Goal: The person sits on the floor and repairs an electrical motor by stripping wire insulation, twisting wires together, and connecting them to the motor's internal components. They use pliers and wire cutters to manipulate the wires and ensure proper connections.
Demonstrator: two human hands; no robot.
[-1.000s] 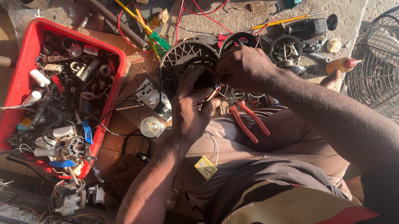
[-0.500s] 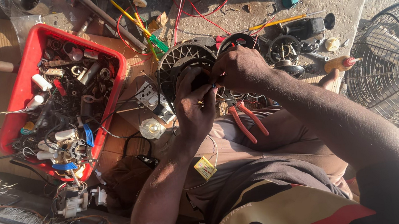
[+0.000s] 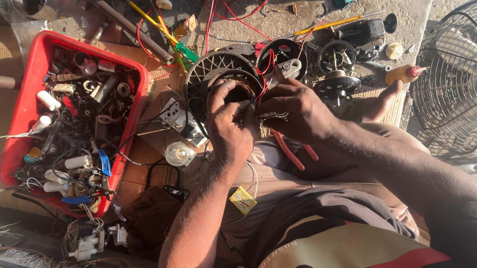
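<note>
A round fan motor stator (image 3: pixel 213 70) with copper windings lies on the ground in front of my knees. My left hand (image 3: pixel 226 123) is curled over its near rim, fingers pinching thin wires. My right hand (image 3: pixel 297 111) is closed beside it and touches the same wires at the stator's right edge. Red-handled pliers (image 3: pixel 293 151) rest on my lap under my right wrist. What exactly the fingertips grip is partly hidden.
A red plastic tray (image 3: pixel 26 103) full of small electrical parts stands at the left. Motor parts (image 3: pixel 335 66), screwdrivers (image 3: pixel 328 24) and red wires (image 3: pixel 235 11) lie beyond the stator. A fan guard (image 3: pixel 471 79) stands at the right. A yellow packet (image 3: pixel 242 200) lies on my lap.
Both hands have shifted slightly on the stator's near rim and drawn closer together over the wires. The pliers stay on my lap.
</note>
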